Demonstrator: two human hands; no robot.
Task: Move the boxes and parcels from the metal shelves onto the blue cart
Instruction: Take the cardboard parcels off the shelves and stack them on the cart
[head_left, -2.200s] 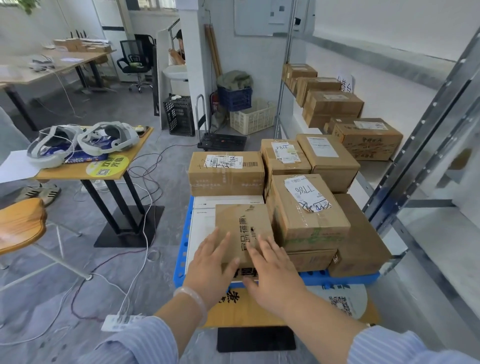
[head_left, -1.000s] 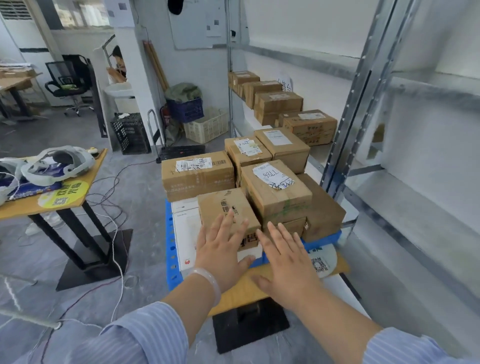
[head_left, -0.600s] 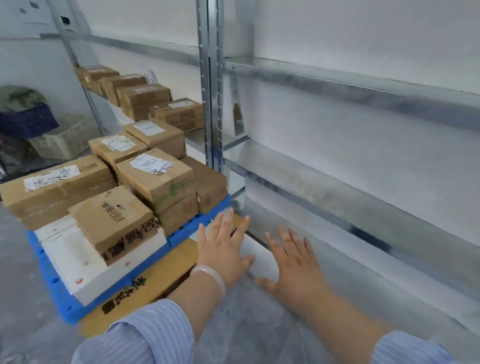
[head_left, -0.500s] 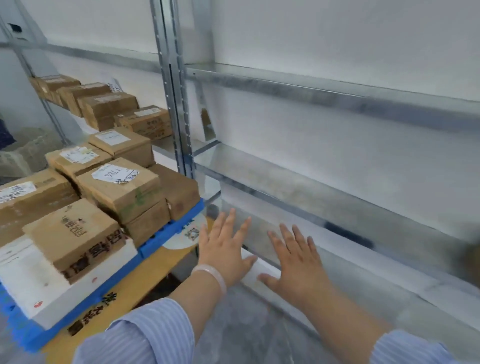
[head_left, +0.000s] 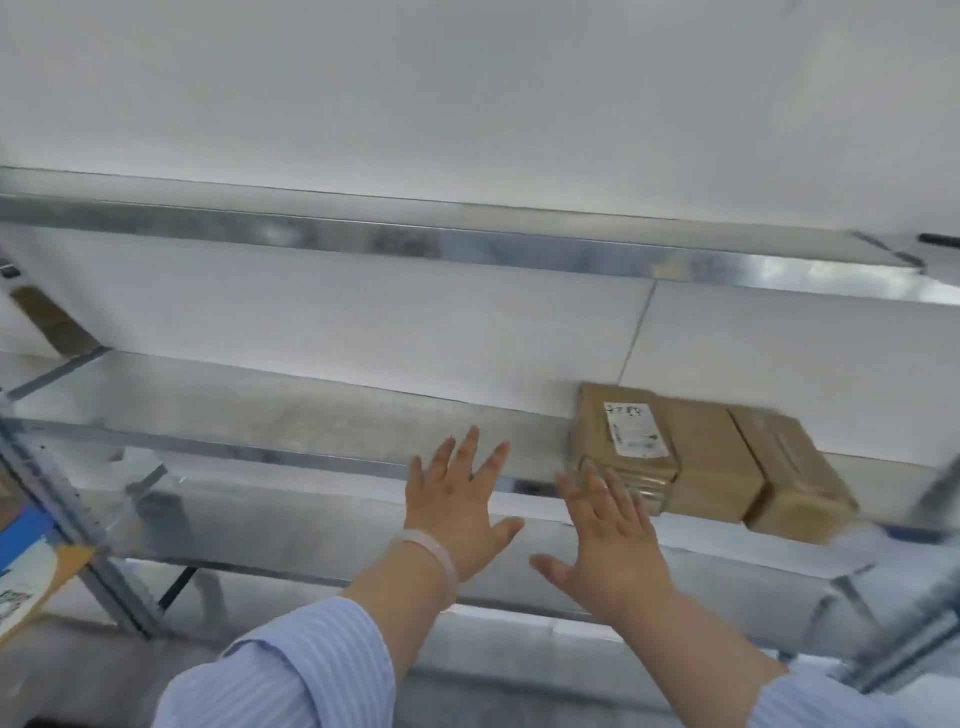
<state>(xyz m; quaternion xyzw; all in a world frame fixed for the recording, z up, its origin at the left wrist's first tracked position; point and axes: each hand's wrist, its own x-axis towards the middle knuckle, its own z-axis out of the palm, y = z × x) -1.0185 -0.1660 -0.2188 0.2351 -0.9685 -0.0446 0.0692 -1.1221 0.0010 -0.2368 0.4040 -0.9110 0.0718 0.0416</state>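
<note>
Three brown cardboard boxes stand side by side on the middle metal shelf (head_left: 291, 415) at the right: one with a white label (head_left: 623, 441), a plain one (head_left: 711, 462) and another plain one (head_left: 795, 478). My left hand (head_left: 457, 506) and my right hand (head_left: 608, 530) are raised in front of the shelf with fingers spread, holding nothing. The right hand's fingertips are just in front of the labelled box's near left corner; the picture is too blurred to show any contact. Only a corner of the blue cart (head_left: 23, 530) shows at the left edge.
The upper shelf (head_left: 467, 241) runs across above, and a lower shelf (head_left: 311, 540) lies behind my hands. A slotted metal upright (head_left: 67, 519) stands at the left, another (head_left: 935, 499) at the right. A yellow board with a sticker (head_left: 31, 582) sits under the cart corner.
My view has swung right from the loaded cart to the shelf bay with the three boxes. Both hands left the small box on the cart and stay spread, now raised toward the shelf.
</note>
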